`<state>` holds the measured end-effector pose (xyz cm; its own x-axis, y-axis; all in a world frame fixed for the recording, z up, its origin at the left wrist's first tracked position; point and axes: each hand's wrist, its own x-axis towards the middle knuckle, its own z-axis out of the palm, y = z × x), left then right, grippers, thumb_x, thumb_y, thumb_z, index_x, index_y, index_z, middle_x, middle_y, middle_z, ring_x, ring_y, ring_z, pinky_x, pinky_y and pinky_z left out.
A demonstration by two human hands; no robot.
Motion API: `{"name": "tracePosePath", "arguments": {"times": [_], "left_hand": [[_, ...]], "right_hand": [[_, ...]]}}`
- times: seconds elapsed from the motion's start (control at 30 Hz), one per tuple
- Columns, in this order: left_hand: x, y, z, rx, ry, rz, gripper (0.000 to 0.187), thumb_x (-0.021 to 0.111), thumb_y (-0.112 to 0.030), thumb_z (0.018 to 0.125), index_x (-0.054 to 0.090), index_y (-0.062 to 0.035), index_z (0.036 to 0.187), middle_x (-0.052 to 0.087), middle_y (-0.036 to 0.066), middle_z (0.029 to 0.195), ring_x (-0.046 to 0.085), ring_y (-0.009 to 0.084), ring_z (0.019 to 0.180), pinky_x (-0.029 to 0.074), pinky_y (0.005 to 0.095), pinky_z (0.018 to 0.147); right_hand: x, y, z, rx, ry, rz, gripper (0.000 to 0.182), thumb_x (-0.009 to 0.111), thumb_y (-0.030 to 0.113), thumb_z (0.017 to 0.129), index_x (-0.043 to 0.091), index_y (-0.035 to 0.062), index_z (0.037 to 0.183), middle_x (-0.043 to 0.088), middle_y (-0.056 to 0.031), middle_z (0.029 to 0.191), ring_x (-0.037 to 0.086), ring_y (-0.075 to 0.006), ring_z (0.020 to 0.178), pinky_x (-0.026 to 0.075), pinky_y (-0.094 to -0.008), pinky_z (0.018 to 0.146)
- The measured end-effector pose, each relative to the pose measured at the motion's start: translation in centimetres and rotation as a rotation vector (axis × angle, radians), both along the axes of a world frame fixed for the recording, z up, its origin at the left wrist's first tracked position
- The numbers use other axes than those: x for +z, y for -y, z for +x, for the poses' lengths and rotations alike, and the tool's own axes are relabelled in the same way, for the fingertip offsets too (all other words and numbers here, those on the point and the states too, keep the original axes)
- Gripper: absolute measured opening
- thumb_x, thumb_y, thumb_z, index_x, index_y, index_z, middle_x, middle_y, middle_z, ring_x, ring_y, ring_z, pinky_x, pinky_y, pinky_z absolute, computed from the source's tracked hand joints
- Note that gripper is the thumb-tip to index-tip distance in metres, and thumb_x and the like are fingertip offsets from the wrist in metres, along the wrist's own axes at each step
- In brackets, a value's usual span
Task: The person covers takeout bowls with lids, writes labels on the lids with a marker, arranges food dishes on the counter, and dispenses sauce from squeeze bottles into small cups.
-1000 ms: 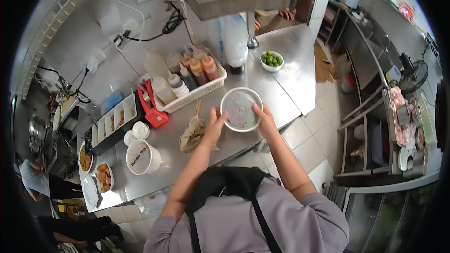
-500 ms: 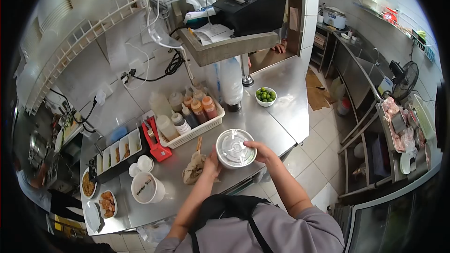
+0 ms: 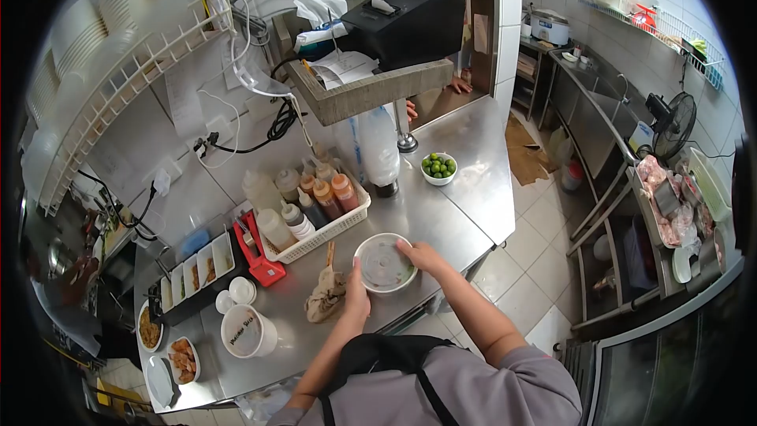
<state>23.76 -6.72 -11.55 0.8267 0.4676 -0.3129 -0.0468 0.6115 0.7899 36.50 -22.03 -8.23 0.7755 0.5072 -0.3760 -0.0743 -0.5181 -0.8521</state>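
White round bowl (image 3: 385, 289), clear lid (image 3: 383, 261) on, some green showing through. Roughly upright between my left hand (image 3: 357, 293) and right hand (image 3: 423, 258), near the counter (image 3: 430, 219) edge. Can't tell if base touches.

At the front edge of the steel bench (image 3: 307, 347), the left hand (image 3: 357, 293) and right hand (image 3: 422, 259) hold a white bowl with a clear lid (image 3: 385, 263) from its two sides, just beside a crumpled cloth (image 3: 326, 297). The bowl of green limes (image 3: 438, 168) sits toward the bench's right edge, and a white basket of squeeze bottles (image 3: 315, 231) stands along its back edge. At its left end are a dish of browned pieces (image 3: 184, 361) and a labelled tub (image 3: 248, 333).
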Motion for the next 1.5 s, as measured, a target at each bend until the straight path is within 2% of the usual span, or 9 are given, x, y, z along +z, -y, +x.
{"name": "tracePosePath", "arguments": {"times": [0.27,0.37,0.47,0.57,0.63,1.07,1.27,1.33,1.5], "left_hand": [[0.9,2.2,-0.6,0.126,-0.213,0.335,0.048,0.049,-0.03,0.094,0.042,0.0076,0.124,0.052,0.013,0.116,0.05,0.0191,0.103,0.038,0.0312,0.091],[0.9,2.9,-0.5,0.303,-0.188,0.568,0.044,0.044,-0.024,0.094,0.043,0.0068,0.124,0.044,0.026,0.128,0.036,0.0295,0.127,0.028,0.0372,0.104],[3.3,2.3,-1.0,0.406,-0.005,1.603,0.044,0.044,-0.018,0.09,0.042,0.0052,0.128,0.038,0.025,0.135,0.024,0.0328,0.134,0.019,0.0455,0.108],[6.4,2.3,-1.5,-0.233,-0.125,2.027,0.046,0.045,-0.018,0.087,0.043,0.0043,0.128,0.04,0.02,0.135,0.028,0.0326,0.132,0.015,0.0523,0.108],[5.5,2.2,-2.2,-0.234,-0.055,2.009,0.047,0.045,-0.022,0.088,0.044,0.0036,0.127,0.041,0.018,0.136,0.033,0.0306,0.13,0.018,0.052,0.107],[6.2,-2.1,-8.8,-0.271,0.17,1.88,0.038,0.044,-0.025,0.092,0.052,-0.0004,0.121,0.053,0.015,0.125,0.042,0.0305,0.123,0.026,0.0447,0.106],[8.4,-2.6,-13.3,-0.235,0.17,1.781,0.03,0.049,-0.02,0.09,0.059,-0.0022,0.112,0.06,0.014,0.113,0.049,0.0297,0.116,0.031,0.0433,0.104],[8.9,-3.1,-15.1,-0.129,0.151,1.766,0.026,0.054,-0.016,0.087,0.061,-0.0037,0.109,0.062,0.014,0.107,0.055,0.0281,0.109,0.035,0.042,0.102],[9.0,-5.0,-20.6,0.127,-0.018,1.772,0.023,0.058,-0.015,0.085,0.064,-0.0057,0.104,0.064,0.013,0.095,0.061,0.029,0.089,0.047,0.0397,0.083]], "right_hand": [[1.7,-0.5,-2.5,-0.032,0.415,-0.174,0.065,0.053,0.06,0.08,0.065,-0.002,0.096,0.066,-0.0198,0.087,0.063,-0.0369,0.086,0.047,-0.0409,0.078],[1.3,-0.9,-2.0,-0.041,0.393,-0.164,0.059,0.053,0.056,0.082,0.064,-0.0009,0.097,0.065,-0.0194,0.089,0.062,-0.037,0.088,0.046,-0.0418,0.08],[2.8,-1.1,-2.5,-0.064,0.606,-0.269,0.054,0.051,0.048,0.086,0.059,0.0012,0.11,0.06,-0.02,0.107,0.055,-0.0338,0.105,0.04,-0.044,0.09],[3.2,-1.8,-5.0,-0.005,1.199,-0.247,0.052,0.045,0.042,0.09,0.048,0.0037,0.125,0.049,-0.0171,0.127,0.042,-0.0295,0.123,0.029,-0.0467,0.101],[3.2,-1.7,-6.3,0.478,1.117,-0.143,0.054,0.042,0.038,0.091,0.039,0.0056,0.134,0.039,-0.0137,0.138,0.032,-0.0269,0.131,0.021,-0.0494,0.106],[5.1,-2.9,-2.2,0.525,1.06,-0.168,0.057,0.036,0.047,0.093,0.026,0.0206,0.142,0.022,-0.0103,0.148,0.011,-0.0292,0.139,0.011,-0.0541,0.108],[11.3,-17.9,-2.9,0.544,1.06,0.621,0.032,0.044,0.026,0.093,0.062,0.0015,0.105,0.058,-0.0193,0.108,0.051,-0.0357,0.101,0.038,-0.0397,0.091],[12.9,-23.0,-3.7,0.657,0.785,0.178,0.036,0.051,0.031,0.09,0.062,-0.0026,0.096,0.064,-0.0156,0.095,0.06,-0.0294,0.087,0.045,-0.0358,0.083],[7.0,-37.6,-5.5,0.659,0.888,0.259,0.029,0.061,0.027,0.08,0.065,-0.002,0.081,0.065,-0.0158,0.078,0.063,-0.0323,0.069,0.049,-0.039,0.071]]}}
